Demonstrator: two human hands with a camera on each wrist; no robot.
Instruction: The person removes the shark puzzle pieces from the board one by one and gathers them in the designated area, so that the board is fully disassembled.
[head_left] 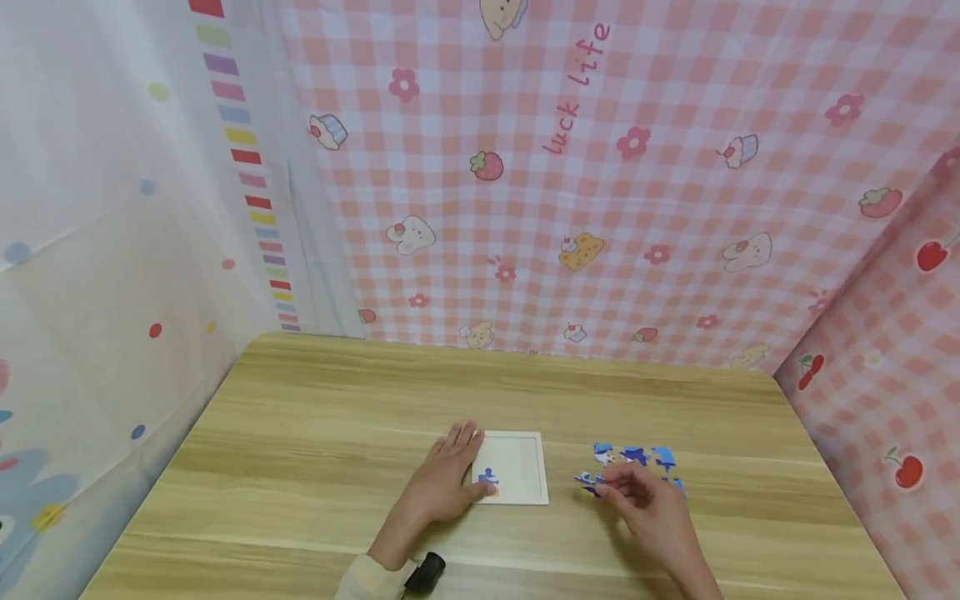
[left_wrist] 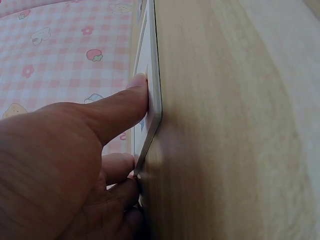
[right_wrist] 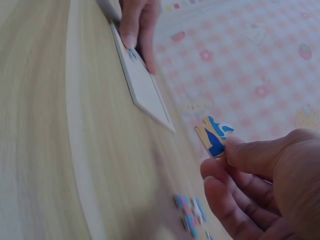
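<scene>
A white puzzle board with a raised rim lies on the table, a blue-and-orange puzzle piece in its near left corner. My left hand rests at the board's left side. Its thumb presses on the board near that piece, and the fingers reach along the left edge. To the right, my right hand pinches a puzzle piece between thumb and index finger. The held piece shows blue, white and yellow-orange, tilted above the table in the right wrist view. Several loose blue puzzle pieces lie behind and partly beneath this hand.
The wood-grain table extends around the board and pieces. Behind it hangs a pink checked curtain, with a white dotted cloth at left. A black strap device sits at the left wrist.
</scene>
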